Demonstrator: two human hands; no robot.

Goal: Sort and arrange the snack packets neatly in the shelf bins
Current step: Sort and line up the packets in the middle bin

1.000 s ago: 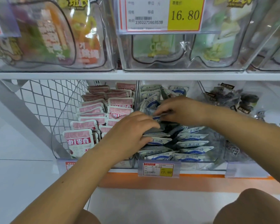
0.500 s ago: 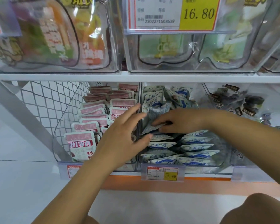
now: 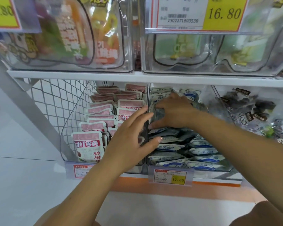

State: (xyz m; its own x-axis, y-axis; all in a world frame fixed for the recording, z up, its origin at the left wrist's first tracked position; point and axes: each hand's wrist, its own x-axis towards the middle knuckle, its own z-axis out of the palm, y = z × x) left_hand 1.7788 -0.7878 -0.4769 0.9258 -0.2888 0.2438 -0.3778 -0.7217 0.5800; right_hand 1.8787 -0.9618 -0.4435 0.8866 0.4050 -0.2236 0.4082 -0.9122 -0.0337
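Note:
Blue-and-white snack packets (image 3: 201, 151) fill the middle clear bin (image 3: 229, 170) on the lower shelf. My right hand (image 3: 173, 111) reaches deep into this bin and presses a grey-backed packet (image 3: 159, 114) upright against the back rows. My left hand (image 3: 132, 141) hovers with fingers spread at the divider between the middle bin and the left bin; it holds nothing. The left bin holds rows of pink-and-white packets (image 3: 88, 142).
The right bin holds dark wrapped snacks (image 3: 250, 110). A white wire mesh panel (image 3: 59, 101) closes the shelf's left side. Price tags (image 3: 171, 176) hang on the bin fronts. The upper shelf (image 3: 137, 75) carries clear bins of large bags close above my hands.
My right hand has pushed the grey-backed packet farther back into the middle bin. My left hand lifted off the blue packets and opened beside the divider.

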